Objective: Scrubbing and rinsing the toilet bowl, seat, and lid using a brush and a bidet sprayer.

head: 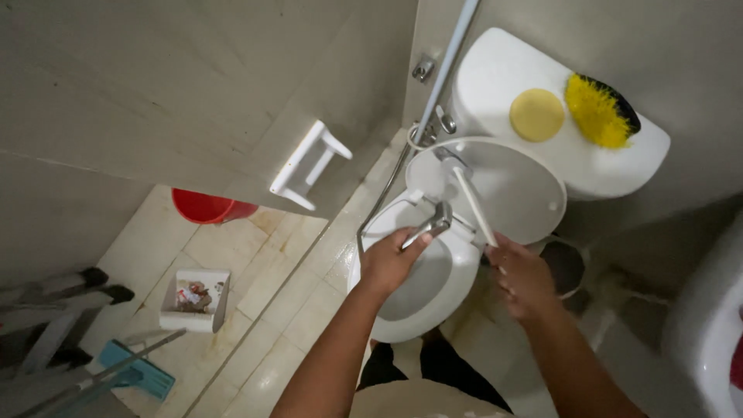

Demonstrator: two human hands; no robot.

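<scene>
My left hand (391,259) grips a metal spray nozzle (435,223) over the bowl of the white toilet (457,290); its hose (387,186) runs up to the wall. My right hand (520,277) holds the white handle of a toilet brush (474,203) that reaches up toward the raised lid (518,190). On the cistern (495,77) lie a round yellow sponge (536,114) and a yellow-bristled scrub brush (601,111).
A red bucket (207,207) stands by the left wall below a white paper holder (307,164). On the tiled floor lie a white box of scraps (195,298) and a blue mop head (135,371). A dark bin (565,267) sits right of the toilet.
</scene>
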